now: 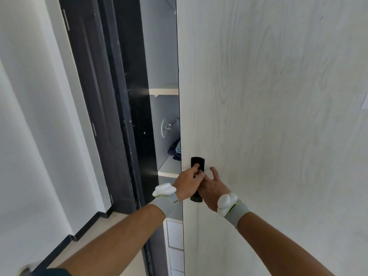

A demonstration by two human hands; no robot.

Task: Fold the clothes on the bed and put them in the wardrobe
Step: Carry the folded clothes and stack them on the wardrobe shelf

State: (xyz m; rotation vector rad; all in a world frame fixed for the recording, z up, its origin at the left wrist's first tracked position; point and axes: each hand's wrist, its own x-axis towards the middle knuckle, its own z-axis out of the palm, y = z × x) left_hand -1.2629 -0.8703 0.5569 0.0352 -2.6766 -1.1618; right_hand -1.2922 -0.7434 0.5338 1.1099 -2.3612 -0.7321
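I see my two hands, left hand [187, 181] and right hand [214, 188], fingers pinching one black handle [197, 163] beside the wardrobe door [268, 116] edge, a narrow gap left of them.

A plain white wall [29, 116] fills the left side, lit by soft, even daylight. Along its foot runs a dark skirting board [87, 226], meeting a pale beige floor [111, 236] at the near left. Further right stands a dark door frame [103, 108], tall and nearly black, with small metal hinges [66, 19] showing on its edge.
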